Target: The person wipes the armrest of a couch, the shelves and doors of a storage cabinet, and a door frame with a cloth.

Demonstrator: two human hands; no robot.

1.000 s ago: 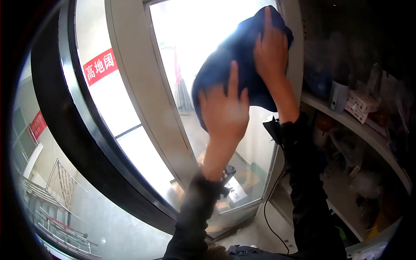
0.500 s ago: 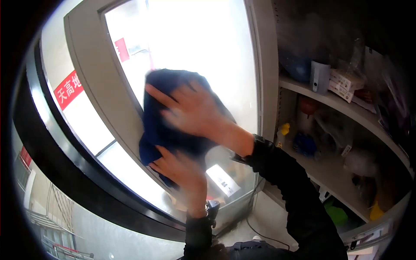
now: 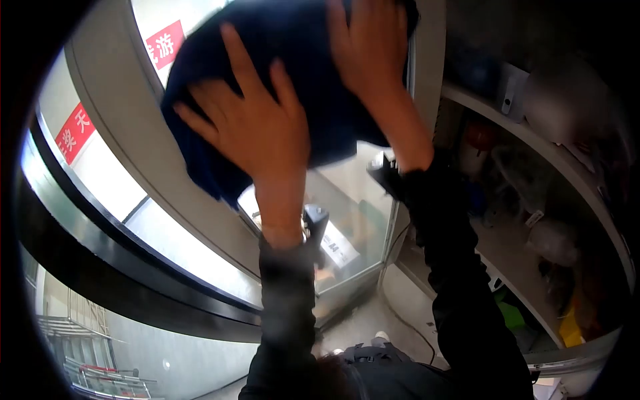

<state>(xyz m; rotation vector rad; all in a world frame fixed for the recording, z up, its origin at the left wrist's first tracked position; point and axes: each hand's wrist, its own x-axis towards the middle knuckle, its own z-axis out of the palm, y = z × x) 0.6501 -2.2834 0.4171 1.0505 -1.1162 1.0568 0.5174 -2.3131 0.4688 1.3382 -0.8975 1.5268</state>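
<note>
The top edge cuts off the upper part of the cloth [image 3: 317, 93] and the tips of some fingers of the right hand [image 3: 373, 57]. The cloth hides much of the glass [image 3: 343, 183] behind it, so what lies beyond that part cannot be told. The left hand [image 3: 257, 133] is slightly blurred, and both palms are out of sight, turned to the cloth.

The left hand is open, its fingers spread and laid on the dark blue cloth, left of the right hand. The right hand is also open, its visible fingers extended over the cloth's upper right part; neither hand is clenched. Whether any fold is pinched under the fingers cannot be told. The cloth is spread in front of the glass, reaching over part of the pale frame [image 3: 110, 80] at left, with its lower edge hanging unevenly near the left wrist.

A dark device [image 3: 315, 223] sits at the left wrist, partly hidden by it. Through the glass, a white label [image 3: 339, 247] marked "A4" shows below the cloth. At right, the shelves [image 3: 503, 260] are dim; a pale blur covers part of the upper one, and most items there are hard to make out. A red banner [image 3: 165, 43] is partly covered at left.
</note>
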